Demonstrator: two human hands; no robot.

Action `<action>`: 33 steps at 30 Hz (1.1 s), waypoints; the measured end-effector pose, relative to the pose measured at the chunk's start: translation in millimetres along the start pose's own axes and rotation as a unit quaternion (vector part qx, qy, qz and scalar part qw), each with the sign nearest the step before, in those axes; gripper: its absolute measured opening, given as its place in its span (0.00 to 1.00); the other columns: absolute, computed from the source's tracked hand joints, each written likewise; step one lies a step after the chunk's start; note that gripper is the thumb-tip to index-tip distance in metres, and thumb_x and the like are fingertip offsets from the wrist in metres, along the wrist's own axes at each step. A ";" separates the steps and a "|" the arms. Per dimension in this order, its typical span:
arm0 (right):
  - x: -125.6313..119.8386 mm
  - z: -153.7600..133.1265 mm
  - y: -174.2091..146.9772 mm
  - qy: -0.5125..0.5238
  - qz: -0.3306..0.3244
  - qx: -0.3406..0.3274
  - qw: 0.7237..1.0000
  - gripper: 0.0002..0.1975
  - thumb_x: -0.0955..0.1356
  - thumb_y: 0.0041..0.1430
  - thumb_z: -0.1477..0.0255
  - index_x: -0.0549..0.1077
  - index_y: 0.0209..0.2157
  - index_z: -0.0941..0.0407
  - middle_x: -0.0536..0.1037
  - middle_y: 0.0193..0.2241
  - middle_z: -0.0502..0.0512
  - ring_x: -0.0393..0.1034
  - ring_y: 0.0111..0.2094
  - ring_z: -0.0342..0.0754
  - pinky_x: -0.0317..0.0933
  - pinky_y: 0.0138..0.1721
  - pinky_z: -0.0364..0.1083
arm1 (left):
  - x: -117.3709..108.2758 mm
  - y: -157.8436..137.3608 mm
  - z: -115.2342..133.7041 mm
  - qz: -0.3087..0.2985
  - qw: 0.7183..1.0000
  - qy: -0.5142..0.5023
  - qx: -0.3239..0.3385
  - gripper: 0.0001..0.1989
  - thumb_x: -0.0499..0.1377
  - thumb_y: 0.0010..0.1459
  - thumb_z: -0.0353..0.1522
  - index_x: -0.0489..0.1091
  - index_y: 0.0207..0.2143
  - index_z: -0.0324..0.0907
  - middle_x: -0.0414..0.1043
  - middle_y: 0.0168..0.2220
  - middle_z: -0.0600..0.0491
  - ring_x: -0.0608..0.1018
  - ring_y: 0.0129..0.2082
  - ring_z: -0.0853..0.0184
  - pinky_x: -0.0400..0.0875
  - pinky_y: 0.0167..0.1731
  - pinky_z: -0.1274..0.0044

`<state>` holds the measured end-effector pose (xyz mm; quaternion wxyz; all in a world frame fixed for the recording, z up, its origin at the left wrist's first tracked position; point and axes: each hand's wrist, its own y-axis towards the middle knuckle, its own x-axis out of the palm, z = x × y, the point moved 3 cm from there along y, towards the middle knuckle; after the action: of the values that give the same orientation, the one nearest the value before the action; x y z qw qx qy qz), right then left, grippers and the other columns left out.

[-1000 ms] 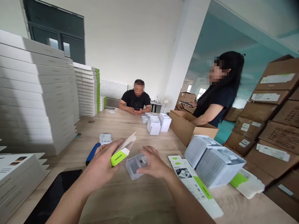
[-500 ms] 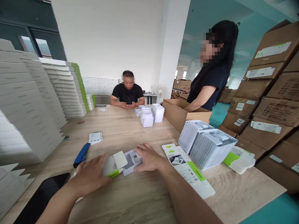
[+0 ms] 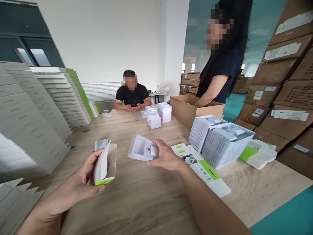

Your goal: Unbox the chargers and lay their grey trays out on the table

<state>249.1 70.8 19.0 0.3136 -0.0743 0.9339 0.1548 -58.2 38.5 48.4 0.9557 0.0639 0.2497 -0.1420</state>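
The right hand (image 3: 167,155) grips a pale plastic tray (image 3: 139,147) by its right end, next to a small white piece (image 3: 154,150) in that end; the hold seems to steady both and leaves the larger recess uncovered. Whether the tray touches the surface (image 3: 122,209) is hard to tell. The left hand (image 3: 85,173) grips a white-and-green box (image 3: 100,164) from its outer side, so the gaping end is clear of the fingers and turned toward the tray. Beyond the right hand, a flattened carton (image 3: 207,171) lies beside 2 stacks of nested trays (image 3: 227,150), probably nested to save room. Farther out, a standing person (image 3: 217,88) reaches into a brown cardboard box (image 3: 182,112), and a seated person (image 3: 133,94) is at the far edge.
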 end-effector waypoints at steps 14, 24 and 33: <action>15.7 -24.7 -9.1 -0.102 -0.053 -0.103 0.988 0.49 0.80 0.37 0.70 0.60 0.61 0.53 0.65 0.54 0.60 0.57 0.57 0.57 0.59 0.57 0.54 | 15.4 15.6 -7.9 0.030 0.934 0.356 -0.024 0.39 0.58 0.47 0.34 0.53 0.63 0.46 0.60 0.62 0.47 0.58 0.65 0.42 0.38 0.64 0.48; 36.7 -35.0 -12.9 0.363 -0.084 -0.076 0.925 0.41 0.73 0.53 0.56 0.55 0.64 0.47 0.58 0.65 0.59 0.54 0.65 0.56 0.59 0.58 0.56 | 30.8 14.0 2.7 -0.038 0.970 0.236 -0.030 0.44 0.62 0.42 0.31 0.55 0.64 0.51 0.58 0.65 0.52 0.59 0.65 0.50 0.56 0.63 0.60; 48.7 -53.7 -16.4 0.421 -0.045 -0.114 0.899 0.29 0.68 0.63 0.63 0.57 0.62 0.49 0.68 0.60 0.57 0.62 0.60 0.51 0.59 0.58 0.52 | 40.0 11.4 0.1 -0.115 0.968 -0.222 0.006 0.31 0.66 0.46 0.48 0.73 0.49 0.41 0.78 0.46 0.45 0.75 0.50 0.47 0.71 0.48 0.64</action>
<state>184.1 35.3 25.9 -0.1131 -0.2097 0.9504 0.2001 -21.3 39.8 29.2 0.9641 0.0075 0.0363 -0.2630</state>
